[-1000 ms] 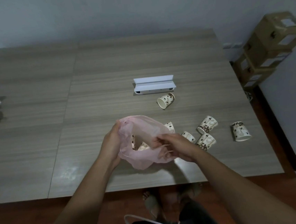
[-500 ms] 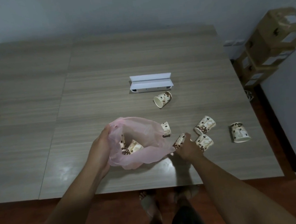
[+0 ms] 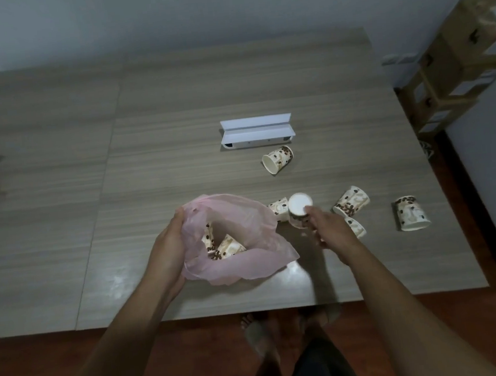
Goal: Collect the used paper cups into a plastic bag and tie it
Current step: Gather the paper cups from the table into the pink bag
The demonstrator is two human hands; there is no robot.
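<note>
My left hand [image 3: 168,250] pinches the near-left rim of the bag [image 3: 239,240], fingers closed on the plastic, holding the mouth open and up. Two cups [image 3: 225,246] visible inside (maybe more under the folds, can't tell). My right hand [image 3: 323,226] is closed around a held cup [image 3: 299,211], white end facing the camera, just right of the bag mouth and clear of the table [image 3: 176,152].

Step in hand: drop this cup in. To do it well, I'd keep the left hand high so the rim doesn't fold shut, bring the cup over the opening, let go only once it's past the rim. Thin film, so no shoving.

Right wrist is bent inward, forearm reaching in from lower right; left forearm comes in from lower left.

Farther out: a cup touching the bag's right edge [image 3: 279,209], two more right of my hand, one at far right [image 3: 411,213], one up by the white box [image 3: 256,132].
</note>
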